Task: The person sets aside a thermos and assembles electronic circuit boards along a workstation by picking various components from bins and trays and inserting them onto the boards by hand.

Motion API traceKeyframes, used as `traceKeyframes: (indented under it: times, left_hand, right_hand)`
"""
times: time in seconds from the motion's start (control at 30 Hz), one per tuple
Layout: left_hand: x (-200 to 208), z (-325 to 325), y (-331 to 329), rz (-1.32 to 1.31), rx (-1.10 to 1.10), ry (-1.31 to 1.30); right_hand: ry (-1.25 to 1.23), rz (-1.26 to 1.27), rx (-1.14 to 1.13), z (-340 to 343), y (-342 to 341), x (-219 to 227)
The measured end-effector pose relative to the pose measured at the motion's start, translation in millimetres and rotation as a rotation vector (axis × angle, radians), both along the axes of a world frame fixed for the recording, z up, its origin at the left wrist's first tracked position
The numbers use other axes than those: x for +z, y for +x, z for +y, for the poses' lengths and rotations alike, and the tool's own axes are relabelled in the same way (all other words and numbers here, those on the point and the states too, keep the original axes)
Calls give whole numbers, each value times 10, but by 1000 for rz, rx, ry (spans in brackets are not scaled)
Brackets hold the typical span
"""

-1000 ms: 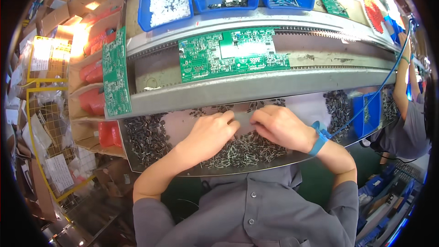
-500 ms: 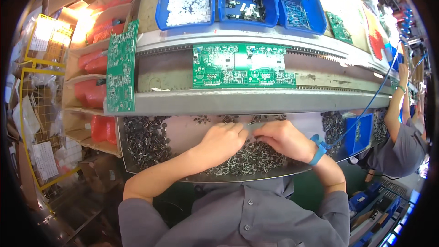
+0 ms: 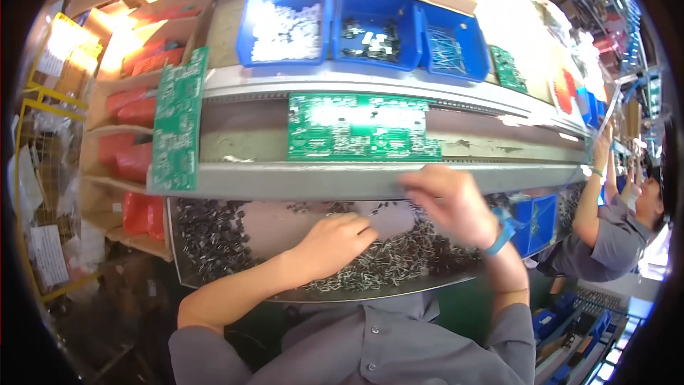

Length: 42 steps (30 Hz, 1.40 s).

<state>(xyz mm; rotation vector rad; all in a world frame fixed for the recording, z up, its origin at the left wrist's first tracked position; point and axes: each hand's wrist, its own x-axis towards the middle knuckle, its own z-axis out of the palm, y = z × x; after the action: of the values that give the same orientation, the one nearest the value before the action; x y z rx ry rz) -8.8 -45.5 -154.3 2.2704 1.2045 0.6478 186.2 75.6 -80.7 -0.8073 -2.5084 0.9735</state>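
Note:
My left hand is low over the metal tray, its fingers curled together above a pile of small black electronic components with wire legs. What its fingertips hold, if anything, is hidden. Raised over the front rail, my right hand has its fingers pinched; anything in them is too small to make out. A blue wrist strap circles that wrist. Beyond the rail, a pair of joined green circuit boards lies across the conveyor track.
Another green board rests across the rails at left. Blue bins behind the track hold white parts, black parts and thin leaded parts. Cardboard compartments with red bags stand left. A co-worker sits at right.
My right hand has lifted from the component pile and moved up over the front rail, away from my left hand. The left hand stays over the tray. The whole view has shifted slightly.

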Motion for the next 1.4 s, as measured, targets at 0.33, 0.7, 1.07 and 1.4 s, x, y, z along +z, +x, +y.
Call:
traceKeyframes:
  times: [0.33, 0.7, 1.07, 1.4]
  left_hand:
    - [48, 57, 40, -4, -3, 31]
    - [7, 25, 30, -47, -2, 35]
    - [177, 85, 17, -168, 14, 23]
    - [523, 551, -577, -224, 438, 162]
  right_hand:
    - [185, 41, -98, 710, -236, -293]
    - [481, -181, 73, 717, -338, -243]
    - [341, -77, -15, 769, -344, -277]
    - [293, -175, 302, -236, -145, -161]
